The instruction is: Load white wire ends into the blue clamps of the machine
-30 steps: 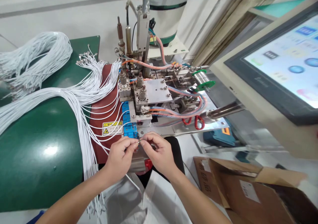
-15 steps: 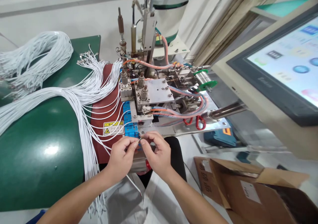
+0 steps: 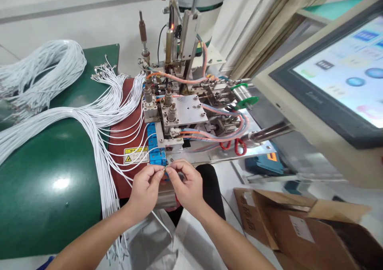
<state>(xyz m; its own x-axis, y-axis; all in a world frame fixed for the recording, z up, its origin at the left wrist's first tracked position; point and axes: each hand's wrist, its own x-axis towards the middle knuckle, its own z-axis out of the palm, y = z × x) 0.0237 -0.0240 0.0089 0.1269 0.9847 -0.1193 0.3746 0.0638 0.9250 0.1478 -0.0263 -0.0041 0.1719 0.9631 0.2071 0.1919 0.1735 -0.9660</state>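
Observation:
My left hand [image 3: 145, 191] is closed in a pinch on a white cable, near its end. Thumb and forefinger of my right hand [image 3: 188, 187] pinch the small wire end [image 3: 165, 169] from the other side, so the fingertips nearly meet. Its fine detail is too small to make out. Just behind the fingertips is a row of blue clamps [image 3: 156, 156], with several white cables [image 3: 119, 155] running into it from the left. Below my left hand hangs a white cable length [image 3: 162, 224].
A soldering machine [image 3: 187, 112] with hoses and a solder wire spool [image 3: 241, 95] stands ahead. White cable bundles [image 3: 56, 74] lie on the green table [image 3: 44, 190] at left. A touch screen [image 3: 344, 74] overhangs the right, above an open cardboard box [image 3: 287, 222].
The machine's upright slide and iron at the back have shifted right and up, and an orange glow shows there. My hands keep their pinch with little movement; the view has shifted slightly.

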